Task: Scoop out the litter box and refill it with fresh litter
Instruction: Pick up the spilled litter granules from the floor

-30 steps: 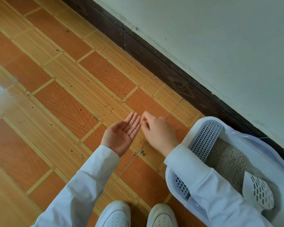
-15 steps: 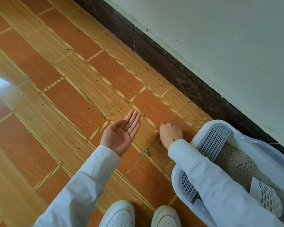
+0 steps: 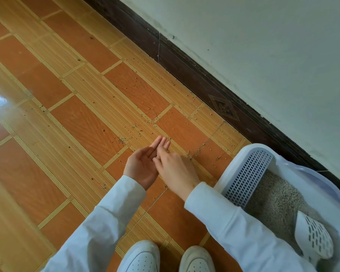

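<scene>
Flanking hands (image 3: 161,165), litter box (image 3: 294,169), scattered granules (image 3: 137,89)

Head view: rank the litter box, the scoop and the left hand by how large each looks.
1. Litter box, largest though partly cut off by the frame.
2 and 3. Scoop and left hand look about alike; the scoop is partly hidden behind the sleeve, so no firm ranking.

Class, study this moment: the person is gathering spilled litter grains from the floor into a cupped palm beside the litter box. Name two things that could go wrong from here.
1. The left hand is only loosely cupped while the right hand reaches into it, so collected grains may slip back onto the floor.
2. Scattered grains lie widely toward the baseboard, so hand-picking may well miss many, while the scoop lies unused in the litter box.
</scene>
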The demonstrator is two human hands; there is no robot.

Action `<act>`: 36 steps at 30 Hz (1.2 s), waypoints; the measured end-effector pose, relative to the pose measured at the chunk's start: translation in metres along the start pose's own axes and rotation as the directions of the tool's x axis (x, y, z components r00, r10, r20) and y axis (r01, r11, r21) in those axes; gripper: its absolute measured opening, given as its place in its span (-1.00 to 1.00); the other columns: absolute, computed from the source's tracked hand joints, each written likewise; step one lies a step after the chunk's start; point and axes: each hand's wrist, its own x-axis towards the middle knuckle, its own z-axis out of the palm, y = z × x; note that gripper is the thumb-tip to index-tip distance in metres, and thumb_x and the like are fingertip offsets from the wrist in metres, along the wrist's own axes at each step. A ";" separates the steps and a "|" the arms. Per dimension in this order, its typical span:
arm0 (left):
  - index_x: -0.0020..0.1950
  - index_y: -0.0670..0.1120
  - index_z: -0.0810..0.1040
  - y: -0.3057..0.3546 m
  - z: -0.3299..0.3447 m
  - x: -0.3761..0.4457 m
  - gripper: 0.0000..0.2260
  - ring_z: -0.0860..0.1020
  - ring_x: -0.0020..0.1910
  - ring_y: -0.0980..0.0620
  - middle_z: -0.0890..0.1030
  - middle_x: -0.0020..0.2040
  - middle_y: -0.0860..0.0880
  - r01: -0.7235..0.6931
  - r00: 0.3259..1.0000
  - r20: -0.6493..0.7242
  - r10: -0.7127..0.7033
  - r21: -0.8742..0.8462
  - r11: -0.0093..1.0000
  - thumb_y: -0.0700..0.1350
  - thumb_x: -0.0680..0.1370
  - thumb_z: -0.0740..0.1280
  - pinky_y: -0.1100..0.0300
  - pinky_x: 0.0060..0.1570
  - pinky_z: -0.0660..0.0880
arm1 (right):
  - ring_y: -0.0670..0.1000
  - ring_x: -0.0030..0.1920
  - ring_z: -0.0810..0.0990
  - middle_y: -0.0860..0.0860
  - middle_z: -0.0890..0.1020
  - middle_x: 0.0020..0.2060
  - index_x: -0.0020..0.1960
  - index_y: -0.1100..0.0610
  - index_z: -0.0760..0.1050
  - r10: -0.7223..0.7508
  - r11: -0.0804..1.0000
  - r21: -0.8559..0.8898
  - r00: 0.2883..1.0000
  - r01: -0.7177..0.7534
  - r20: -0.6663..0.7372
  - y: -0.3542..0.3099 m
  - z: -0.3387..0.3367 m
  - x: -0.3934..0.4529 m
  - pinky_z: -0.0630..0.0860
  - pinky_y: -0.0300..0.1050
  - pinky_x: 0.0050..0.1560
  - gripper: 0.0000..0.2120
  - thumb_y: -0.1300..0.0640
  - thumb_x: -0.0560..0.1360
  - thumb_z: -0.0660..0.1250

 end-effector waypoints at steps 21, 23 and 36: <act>0.30 -0.28 0.45 0.008 0.002 -0.001 -0.66 0.54 0.23 -0.14 0.56 0.25 -0.18 -0.008 1.000 -0.014 0.008 -0.048 0.999 -0.22 0.61 0.04 -0.04 0.28 0.40 | 0.10 -0.02 0.62 0.16 0.61 0.07 0.39 0.21 0.27 0.497 0.829 -0.319 0.867 -0.458 0.045 0.115 -0.004 0.038 0.43 -0.12 -0.32 -0.67 0.20 0.65 0.09; 0.30 -0.28 0.45 0.007 0.000 -0.001 -0.66 0.54 0.23 -0.14 0.56 0.25 -0.18 -0.013 1.000 -0.018 0.012 -0.046 0.999 -0.22 0.61 0.05 -0.03 0.28 0.40 | 0.08 -0.13 0.58 0.15 0.62 0.01 0.33 0.20 0.33 0.488 0.829 -0.328 0.872 -0.453 0.028 0.114 -0.008 0.036 0.35 -0.16 -0.38 -0.72 0.21 0.65 0.07; 0.27 -0.29 0.51 -0.006 0.005 0.002 -0.63 0.53 0.24 -0.13 0.55 0.26 -0.19 0.027 1.000 -0.011 -0.027 -0.025 0.999 -0.21 0.60 0.03 -0.06 0.24 0.43 | -0.11 -0.42 0.41 -0.05 0.49 -0.32 -0.01 0.12 0.39 0.218 0.974 0.056 0.975 -0.220 0.034 0.052 -0.025 0.004 0.28 -0.27 -0.46 -0.77 -0.02 0.64 0.09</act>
